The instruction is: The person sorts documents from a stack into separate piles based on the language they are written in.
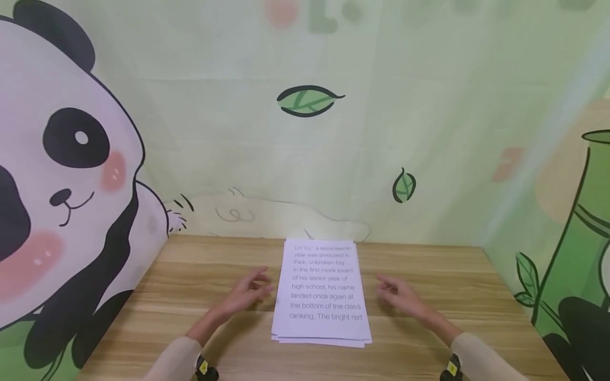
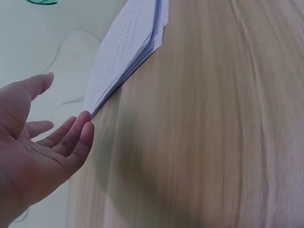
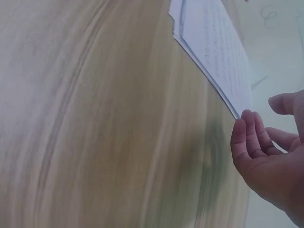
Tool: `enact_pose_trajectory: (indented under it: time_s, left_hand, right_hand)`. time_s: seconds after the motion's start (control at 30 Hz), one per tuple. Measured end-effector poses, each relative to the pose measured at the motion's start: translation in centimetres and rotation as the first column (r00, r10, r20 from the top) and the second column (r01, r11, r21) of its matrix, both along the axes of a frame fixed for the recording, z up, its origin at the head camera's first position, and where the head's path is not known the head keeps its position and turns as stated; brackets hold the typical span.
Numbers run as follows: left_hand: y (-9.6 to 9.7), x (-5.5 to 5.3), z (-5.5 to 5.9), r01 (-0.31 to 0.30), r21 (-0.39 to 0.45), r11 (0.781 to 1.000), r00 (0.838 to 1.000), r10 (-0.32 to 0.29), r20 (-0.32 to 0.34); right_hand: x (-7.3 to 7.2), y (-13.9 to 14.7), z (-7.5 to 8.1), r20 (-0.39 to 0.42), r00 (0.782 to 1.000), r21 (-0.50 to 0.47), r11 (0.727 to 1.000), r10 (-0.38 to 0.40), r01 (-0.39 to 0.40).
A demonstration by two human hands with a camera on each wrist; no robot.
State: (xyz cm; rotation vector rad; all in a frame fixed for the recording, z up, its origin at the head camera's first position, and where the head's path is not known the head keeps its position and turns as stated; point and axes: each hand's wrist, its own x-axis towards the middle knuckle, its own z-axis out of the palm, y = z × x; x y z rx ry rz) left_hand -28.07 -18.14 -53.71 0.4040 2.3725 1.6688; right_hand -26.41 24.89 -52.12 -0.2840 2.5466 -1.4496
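A stack of printed paper sheets (image 1: 321,291) lies on the wooden table (image 1: 200,270), its lower edges slightly uneven. The top sheet carries large English text. To its left, my left hand (image 1: 248,292) hovers with relaxed, slightly bent fingers and holds nothing. On the opposite side my right hand (image 1: 400,296) is held the same way, its fingers pointing toward the stack. Both wrist views show a palm turned inward, thumb apart from the fingers, with the left hand (image 2: 42,142) and right hand (image 3: 270,152) each casting a shadow on the wood.
Behind the table hangs a pale green backdrop (image 1: 214,132) printed with a panda (image 1: 86,211) on the left, leaves, and bamboo (image 1: 572,238) on the right. The table's far edge meets it just beyond the paper stack.
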Motion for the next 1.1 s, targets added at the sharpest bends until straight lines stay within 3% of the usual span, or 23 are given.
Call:
enact_pose_trajectory:
  time_s: [0.27, 0.5, 0.73, 1.1]
  left_hand:
    - [1.9, 0.1, -0.7, -0.101, -0.164, 0.981, 0.99, 0.083, -0.11]
    - [2.8, 0.0, -0.9, -0.025, -0.203, 0.979, 0.998, 0.012, -0.066]
    - [3.4, -0.1, -0.9, 0.028, -0.182, 0.983, 0.997, -0.039, -0.06]
    - [4.1, 0.1, -0.8, 0.009, -0.196, 0.98, 0.998, -0.021, -0.061]
  right_hand:
    - [-0.1, -1.5, -0.3, 0.065, 0.998, 0.009, 1.0, 0.019, -0.019]
    - [-0.5, -2.7, -0.8, 0.111, 0.994, 0.063, 0.998, 0.004, -0.011]
    - [-0.6, -3.1, -1.1, 0.09, 0.994, 0.062, 0.995, 0.069, -0.074]
    - [-0.6, -3.0, -1.6, 0.078, 0.991, 0.056, 0.992, 0.109, -0.114]
